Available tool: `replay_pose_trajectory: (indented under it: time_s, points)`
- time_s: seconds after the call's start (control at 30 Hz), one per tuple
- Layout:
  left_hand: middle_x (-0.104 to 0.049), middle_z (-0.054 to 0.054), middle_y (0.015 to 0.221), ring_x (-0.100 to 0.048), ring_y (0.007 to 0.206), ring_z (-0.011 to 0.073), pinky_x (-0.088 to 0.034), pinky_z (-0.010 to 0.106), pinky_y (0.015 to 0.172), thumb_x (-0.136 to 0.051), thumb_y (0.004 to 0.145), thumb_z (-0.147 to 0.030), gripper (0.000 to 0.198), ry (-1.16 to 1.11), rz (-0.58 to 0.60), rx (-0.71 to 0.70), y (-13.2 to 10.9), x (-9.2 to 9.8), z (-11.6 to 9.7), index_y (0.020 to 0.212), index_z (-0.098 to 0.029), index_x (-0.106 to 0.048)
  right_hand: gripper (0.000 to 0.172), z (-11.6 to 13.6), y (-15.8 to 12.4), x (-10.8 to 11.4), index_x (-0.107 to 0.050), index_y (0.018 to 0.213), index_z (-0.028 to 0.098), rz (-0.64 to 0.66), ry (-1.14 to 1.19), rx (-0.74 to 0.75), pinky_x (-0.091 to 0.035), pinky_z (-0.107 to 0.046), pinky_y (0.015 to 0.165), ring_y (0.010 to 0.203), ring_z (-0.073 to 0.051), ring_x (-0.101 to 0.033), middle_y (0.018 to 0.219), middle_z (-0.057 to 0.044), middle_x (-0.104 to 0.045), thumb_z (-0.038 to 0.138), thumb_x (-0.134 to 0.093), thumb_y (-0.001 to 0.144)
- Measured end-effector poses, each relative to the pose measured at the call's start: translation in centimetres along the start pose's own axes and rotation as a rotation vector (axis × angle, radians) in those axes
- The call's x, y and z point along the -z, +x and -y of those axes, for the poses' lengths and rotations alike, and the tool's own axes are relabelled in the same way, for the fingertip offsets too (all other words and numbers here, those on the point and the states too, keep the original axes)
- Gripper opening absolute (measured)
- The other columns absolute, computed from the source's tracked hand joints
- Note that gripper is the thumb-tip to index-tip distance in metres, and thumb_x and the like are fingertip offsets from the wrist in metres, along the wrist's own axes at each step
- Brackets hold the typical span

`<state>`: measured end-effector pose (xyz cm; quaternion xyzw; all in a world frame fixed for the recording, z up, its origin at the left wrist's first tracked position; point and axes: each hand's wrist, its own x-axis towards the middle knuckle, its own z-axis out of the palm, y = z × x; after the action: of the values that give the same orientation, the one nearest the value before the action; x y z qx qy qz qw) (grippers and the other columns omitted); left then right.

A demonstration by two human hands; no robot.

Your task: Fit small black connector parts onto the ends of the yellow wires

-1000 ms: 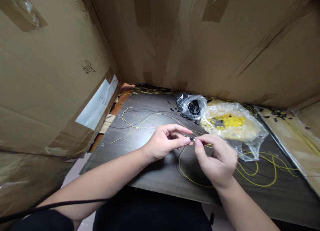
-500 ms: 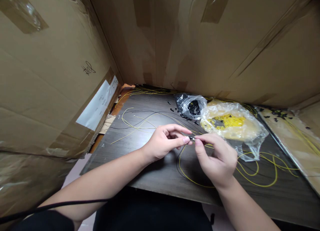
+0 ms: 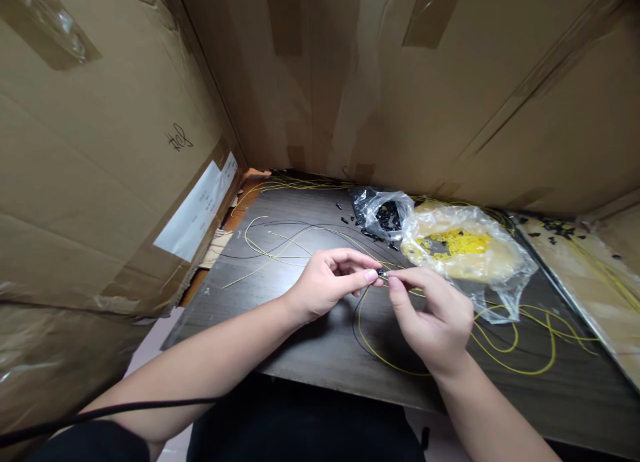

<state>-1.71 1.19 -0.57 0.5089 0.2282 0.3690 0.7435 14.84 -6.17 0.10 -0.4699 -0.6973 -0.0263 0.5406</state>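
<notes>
Over the middle of the dark wood-grain board, my left hand pinches a small black part between thumb and fingertips. From the other side, the thumb and forefinger of my right hand close on the right end of this same part, at a tiny pale tip. What that tip is cannot be made out. A yellow wire and a thin black one loop down below the hands and pass behind my right hand. Fingers hide most of the black part.
Behind my hands lie a clear bag of small black pieces and a plastic bag of yellow rings. Loose black pieces and long yellow wires are scattered on the board. Cardboard walls enclose it.
Both hands stay almost where they were, pinched together at the black part. The part and fingertips have shifted very slightly left and up.
</notes>
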Motion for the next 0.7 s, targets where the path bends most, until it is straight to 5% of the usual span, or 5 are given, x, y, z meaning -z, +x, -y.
replay_pose_trajectory:
  time_s: [0.7]
  points:
    - [-0.075,0.007,0.080,-0.066,0.068,0.0098,-0.048,0.020,0.062,-0.082,0.079,-0.027,0.024,-0.075,0.039,0.101,0.33,0.27,0.50,0.096,-0.012,-0.074,0.022,-0.16,-0.15,0.06,-0.069,0.100,0.018,0.036,0.051,-0.043,-0.054,-0.029,0.065,0.070,-0.014,-0.067,0.083,-0.002,-0.071,0.004,-0.069,0.084]
